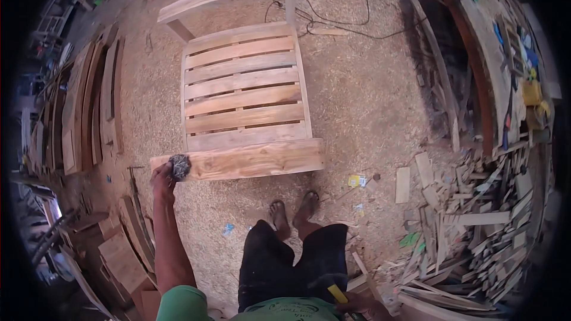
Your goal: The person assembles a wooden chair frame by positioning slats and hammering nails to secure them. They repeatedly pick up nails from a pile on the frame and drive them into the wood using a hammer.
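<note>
Two hands: left hand fingers clamp a dark wad on the wooden chair rail, centre-left of frame; right hand grips a yellow tool, bottom edge.

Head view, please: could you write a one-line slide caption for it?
Left hand presses a dark wad onto a slatted wooden chair's front rail, amid a sawdust floor.

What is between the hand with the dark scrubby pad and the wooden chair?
Nothing visible. The left hand holds the dark pad right against the left end of the wooden chair's front board, touching the wood. The right hand is down by the hip, away from the chair.
</note>
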Demonstrator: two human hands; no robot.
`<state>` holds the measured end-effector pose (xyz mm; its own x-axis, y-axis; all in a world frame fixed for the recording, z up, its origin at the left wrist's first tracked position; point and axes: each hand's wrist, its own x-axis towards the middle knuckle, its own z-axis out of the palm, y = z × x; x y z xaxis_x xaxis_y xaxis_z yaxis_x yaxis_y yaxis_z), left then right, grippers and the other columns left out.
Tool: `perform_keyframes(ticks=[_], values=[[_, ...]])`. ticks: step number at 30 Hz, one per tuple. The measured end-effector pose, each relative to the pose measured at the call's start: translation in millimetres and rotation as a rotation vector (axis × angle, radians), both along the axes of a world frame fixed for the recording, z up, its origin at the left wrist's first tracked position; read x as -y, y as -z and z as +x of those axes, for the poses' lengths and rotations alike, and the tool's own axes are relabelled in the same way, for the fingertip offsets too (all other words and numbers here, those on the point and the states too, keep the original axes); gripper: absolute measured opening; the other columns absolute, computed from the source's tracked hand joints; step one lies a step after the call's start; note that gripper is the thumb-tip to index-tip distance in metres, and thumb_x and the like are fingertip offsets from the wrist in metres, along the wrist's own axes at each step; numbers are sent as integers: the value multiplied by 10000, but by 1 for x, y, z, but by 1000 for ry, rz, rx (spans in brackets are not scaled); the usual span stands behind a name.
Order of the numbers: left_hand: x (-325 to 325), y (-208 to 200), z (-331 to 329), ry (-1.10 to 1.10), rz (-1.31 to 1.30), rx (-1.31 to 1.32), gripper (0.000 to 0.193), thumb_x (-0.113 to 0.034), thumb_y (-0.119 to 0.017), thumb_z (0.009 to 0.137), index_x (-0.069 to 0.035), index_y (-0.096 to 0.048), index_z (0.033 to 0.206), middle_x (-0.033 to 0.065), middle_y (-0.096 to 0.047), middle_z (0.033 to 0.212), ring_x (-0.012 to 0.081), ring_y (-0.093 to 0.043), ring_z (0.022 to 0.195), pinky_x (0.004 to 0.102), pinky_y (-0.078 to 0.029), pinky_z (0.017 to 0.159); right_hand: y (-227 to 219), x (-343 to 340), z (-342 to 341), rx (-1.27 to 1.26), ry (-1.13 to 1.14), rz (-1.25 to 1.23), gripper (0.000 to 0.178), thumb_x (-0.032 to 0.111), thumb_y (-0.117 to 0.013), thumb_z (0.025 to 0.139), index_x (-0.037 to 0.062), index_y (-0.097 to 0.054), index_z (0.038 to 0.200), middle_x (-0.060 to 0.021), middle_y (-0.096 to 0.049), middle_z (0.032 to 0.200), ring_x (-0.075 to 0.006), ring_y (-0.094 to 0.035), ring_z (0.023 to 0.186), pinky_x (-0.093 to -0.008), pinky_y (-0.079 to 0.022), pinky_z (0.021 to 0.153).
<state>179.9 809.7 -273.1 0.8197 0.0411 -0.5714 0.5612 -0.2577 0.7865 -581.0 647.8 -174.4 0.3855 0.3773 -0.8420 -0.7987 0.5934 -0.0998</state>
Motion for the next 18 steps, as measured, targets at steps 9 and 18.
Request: perform_keyframes(ticks=[9,18], values=[[16,2,-22,211,-45,401,127,-223,-745,1046,-99,-756,1072,-15,-748,999,88,-666,921,273,-512,851,145,116,112,144,-209,-657,508,357,-822,955,71,-665,1344,-84,-730,950,-180,-727,866,-366,-582,746],[14,51,-18,-47,-119,634,148,-197,-775,1032,-67,-755,1101,17,-767,1022,110,-711,907,284,-551,824,240,179,242,329,-109,-1321,509,294,-774,1004,78,-655,1449,-263,-769,1047,-410,-786,905,-467,-606,796]])
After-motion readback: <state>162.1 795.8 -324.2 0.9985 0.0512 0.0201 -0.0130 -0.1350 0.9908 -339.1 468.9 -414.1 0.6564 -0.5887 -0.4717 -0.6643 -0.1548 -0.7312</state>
